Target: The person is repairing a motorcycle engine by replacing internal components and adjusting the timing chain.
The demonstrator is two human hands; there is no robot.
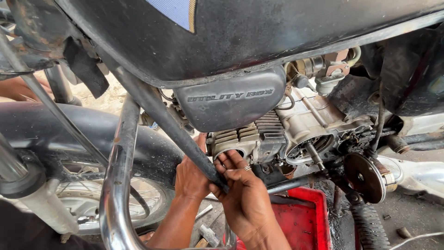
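A dark grey, rounded side box (231, 99) with raised lettering sits at centre frame; a blue sticker (178, 11) edged in yellow shows at top centre.

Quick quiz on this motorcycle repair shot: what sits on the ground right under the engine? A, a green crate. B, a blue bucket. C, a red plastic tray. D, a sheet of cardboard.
C: a red plastic tray lies under the engine, beside the right hand and the left hand, which both reach up at the cylinder end.
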